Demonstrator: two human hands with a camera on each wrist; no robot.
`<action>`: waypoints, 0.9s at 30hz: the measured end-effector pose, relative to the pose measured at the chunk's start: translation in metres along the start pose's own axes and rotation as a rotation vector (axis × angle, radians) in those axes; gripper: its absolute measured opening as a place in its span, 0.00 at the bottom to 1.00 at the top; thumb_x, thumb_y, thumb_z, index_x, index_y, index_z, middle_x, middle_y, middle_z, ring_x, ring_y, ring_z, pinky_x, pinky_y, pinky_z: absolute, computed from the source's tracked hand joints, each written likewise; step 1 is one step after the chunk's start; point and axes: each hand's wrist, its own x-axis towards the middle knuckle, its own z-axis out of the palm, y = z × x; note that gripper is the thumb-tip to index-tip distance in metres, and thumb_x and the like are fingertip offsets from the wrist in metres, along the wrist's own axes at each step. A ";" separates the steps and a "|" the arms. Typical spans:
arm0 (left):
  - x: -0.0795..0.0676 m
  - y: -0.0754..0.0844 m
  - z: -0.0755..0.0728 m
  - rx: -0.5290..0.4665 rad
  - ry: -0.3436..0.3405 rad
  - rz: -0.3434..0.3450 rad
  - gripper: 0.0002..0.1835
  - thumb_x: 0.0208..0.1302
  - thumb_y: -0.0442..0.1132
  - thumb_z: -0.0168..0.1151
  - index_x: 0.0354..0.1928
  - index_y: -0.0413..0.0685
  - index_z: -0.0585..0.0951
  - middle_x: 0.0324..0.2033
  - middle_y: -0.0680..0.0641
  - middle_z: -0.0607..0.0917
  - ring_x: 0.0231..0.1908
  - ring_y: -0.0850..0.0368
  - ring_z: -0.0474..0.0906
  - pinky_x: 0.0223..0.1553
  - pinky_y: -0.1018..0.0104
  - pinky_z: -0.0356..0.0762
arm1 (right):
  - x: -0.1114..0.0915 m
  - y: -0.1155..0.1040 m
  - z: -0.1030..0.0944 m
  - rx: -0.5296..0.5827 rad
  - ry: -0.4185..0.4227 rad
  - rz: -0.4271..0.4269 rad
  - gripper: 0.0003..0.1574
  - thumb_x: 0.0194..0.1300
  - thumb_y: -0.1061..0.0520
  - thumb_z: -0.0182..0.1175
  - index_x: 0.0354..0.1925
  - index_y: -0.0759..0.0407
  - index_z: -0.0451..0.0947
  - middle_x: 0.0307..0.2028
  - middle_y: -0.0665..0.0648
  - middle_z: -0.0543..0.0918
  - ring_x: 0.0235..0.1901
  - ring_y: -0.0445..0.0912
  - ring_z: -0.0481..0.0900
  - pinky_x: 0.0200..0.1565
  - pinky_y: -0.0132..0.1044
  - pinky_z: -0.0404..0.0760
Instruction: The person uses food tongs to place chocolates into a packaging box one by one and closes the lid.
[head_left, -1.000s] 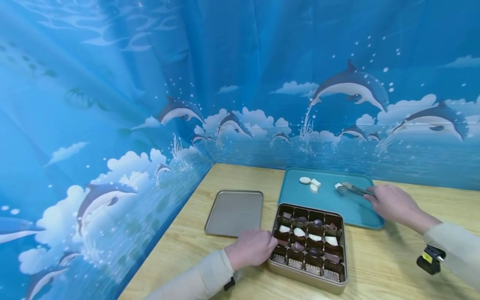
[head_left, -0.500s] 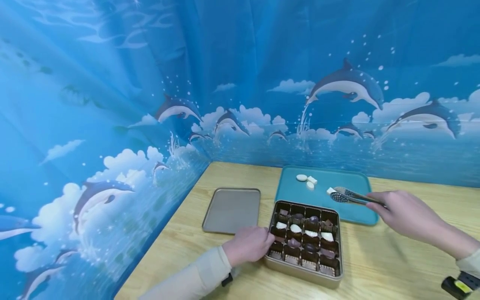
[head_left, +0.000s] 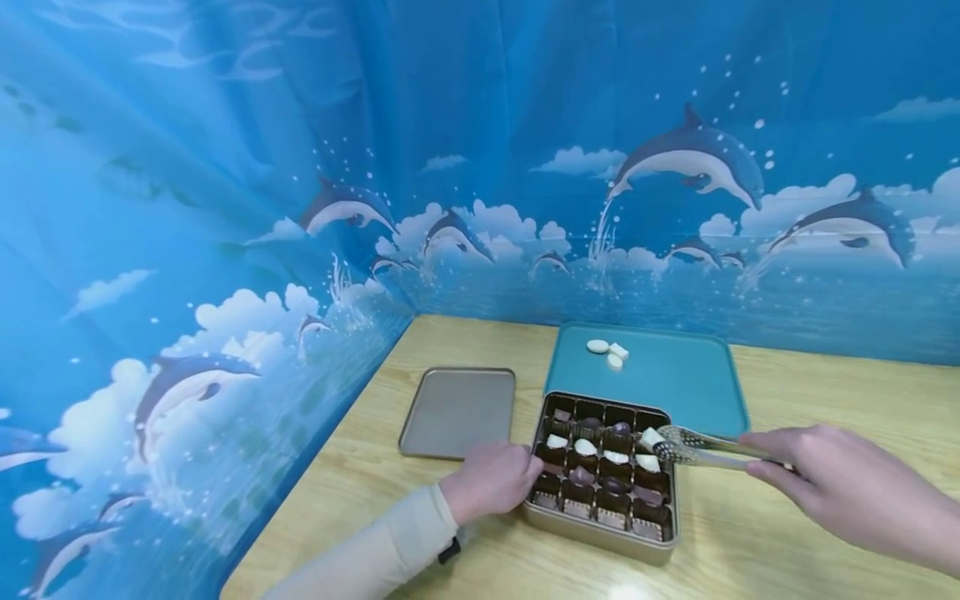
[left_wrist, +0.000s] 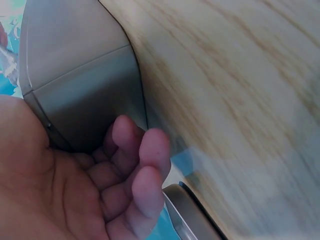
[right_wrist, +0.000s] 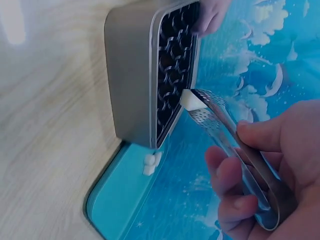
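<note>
A dolphin backdrop (head_left: 495,100); the curled left hand (head_left: 491,481) holds the tin (head_left: 600,537) of chocolates (head_left: 581,477) at nine o'clock; the tray (head_left: 675,367) bears three white pieces (head_left: 615,362) toward ten; the right hand (head_left: 855,479) grips tongs (right_wrist: 257,162) pinching a white chunk (head_left: 649,438) at the tin's two o'clock.

Tabletop corner enclosed by dolphin-printed fabric backdrop (head_left: 465,108), nine through twelve to three o'clock; wood-grain table (head_left: 720,533), five o'clock. Room type indeterminate.

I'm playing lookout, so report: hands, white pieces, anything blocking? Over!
Right hand gripping metal tongs. White piece in their tips, over box. Left hand at box's side. Nothing visibly in the way.
</note>
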 end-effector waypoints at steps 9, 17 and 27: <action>0.002 -0.003 -0.002 -0.087 0.024 -0.035 0.25 0.81 0.46 0.40 0.18 0.57 0.63 0.14 0.58 0.60 0.15 0.65 0.56 0.18 0.73 0.61 | -0.012 -0.004 0.004 0.028 -0.132 -0.031 0.16 0.68 0.48 0.65 0.49 0.53 0.86 0.40 0.46 0.89 0.32 0.34 0.84 0.30 0.34 0.79; 0.003 -0.003 -0.003 -0.106 0.022 -0.041 0.25 0.81 0.47 0.40 0.18 0.58 0.63 0.14 0.58 0.60 0.15 0.65 0.56 0.18 0.72 0.62 | -0.012 -0.010 0.007 0.101 -0.238 -0.043 0.17 0.69 0.45 0.63 0.51 0.50 0.85 0.44 0.48 0.89 0.40 0.46 0.88 0.38 0.46 0.85; 0.002 -0.001 0.000 -0.099 0.015 -0.049 0.27 0.81 0.48 0.40 0.16 0.57 0.63 0.13 0.58 0.61 0.14 0.64 0.57 0.18 0.71 0.62 | -0.008 -0.016 0.002 0.126 -0.218 -0.008 0.21 0.68 0.45 0.64 0.53 0.54 0.84 0.44 0.49 0.89 0.34 0.35 0.84 0.31 0.35 0.82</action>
